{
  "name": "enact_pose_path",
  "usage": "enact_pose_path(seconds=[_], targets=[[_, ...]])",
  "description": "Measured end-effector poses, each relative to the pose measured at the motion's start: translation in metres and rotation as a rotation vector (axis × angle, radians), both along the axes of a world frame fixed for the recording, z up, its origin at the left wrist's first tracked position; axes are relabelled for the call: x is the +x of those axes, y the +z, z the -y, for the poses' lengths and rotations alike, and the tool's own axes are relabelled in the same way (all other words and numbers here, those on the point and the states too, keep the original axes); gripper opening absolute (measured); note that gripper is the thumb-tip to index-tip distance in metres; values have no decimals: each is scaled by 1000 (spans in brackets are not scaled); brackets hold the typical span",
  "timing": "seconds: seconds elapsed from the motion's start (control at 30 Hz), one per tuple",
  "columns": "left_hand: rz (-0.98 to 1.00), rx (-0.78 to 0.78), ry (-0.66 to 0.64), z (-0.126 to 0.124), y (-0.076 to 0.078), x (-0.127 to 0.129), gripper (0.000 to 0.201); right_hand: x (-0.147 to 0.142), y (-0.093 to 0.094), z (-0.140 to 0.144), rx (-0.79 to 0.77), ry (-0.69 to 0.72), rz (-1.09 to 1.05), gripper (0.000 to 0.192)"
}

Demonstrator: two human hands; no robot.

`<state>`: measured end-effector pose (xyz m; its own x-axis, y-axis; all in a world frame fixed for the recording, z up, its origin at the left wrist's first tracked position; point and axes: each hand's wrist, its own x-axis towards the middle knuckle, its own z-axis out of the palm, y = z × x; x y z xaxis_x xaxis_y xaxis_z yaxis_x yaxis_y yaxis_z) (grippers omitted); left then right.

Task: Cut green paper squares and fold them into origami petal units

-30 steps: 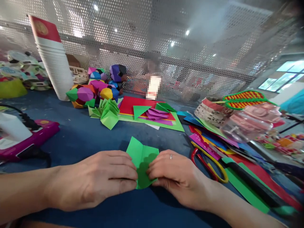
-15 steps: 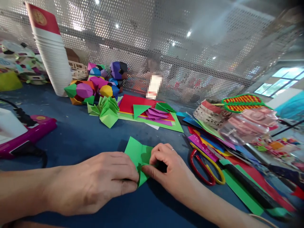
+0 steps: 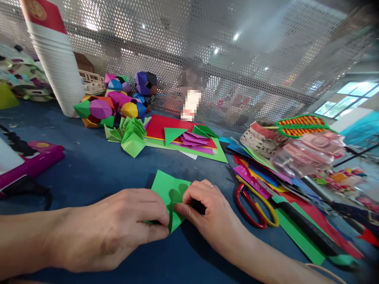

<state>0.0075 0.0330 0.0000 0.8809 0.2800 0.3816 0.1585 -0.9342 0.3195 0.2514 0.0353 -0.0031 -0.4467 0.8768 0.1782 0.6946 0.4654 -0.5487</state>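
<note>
Both hands on green paper square [image 3: 170, 189]: our right hand [image 3: 207, 215] has curled since a second ago, pinching centre crease; left hand [image 3: 118, 228] pins near-left edge flat.

Bare blue table [image 3: 97, 165] lies open ahead and left of the green paper [image 3: 166, 187], up to the folded green pieces [image 3: 130, 136]. On the right, scissors [image 3: 256, 207] and loose coloured sheets [image 3: 299, 228] crowd close. A pink tool [image 3: 32, 161] blocks the far left, cups [image 3: 56, 67] behind it.
</note>
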Motion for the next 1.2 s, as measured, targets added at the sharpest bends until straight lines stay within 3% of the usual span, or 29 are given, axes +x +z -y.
enact_pose_path(seconds=[0.27,0.63,0.9,1.03,1.2], targets=[[-4,-60,-8,0,-7,-3,41,-1,0,1,46,1,79,30],[20,7,11,3,8,1,44,-1,1,0,63,39,144,31],[69,-114,18,-1,12,-5,40,-4,0,0,76,17,162,26],[-49,-39,35,0,16,-3,43,-4,0,-1,66,25,159,23],[-135,70,20,5,23,3,29,-2,0,-1,65,28,152,28]])
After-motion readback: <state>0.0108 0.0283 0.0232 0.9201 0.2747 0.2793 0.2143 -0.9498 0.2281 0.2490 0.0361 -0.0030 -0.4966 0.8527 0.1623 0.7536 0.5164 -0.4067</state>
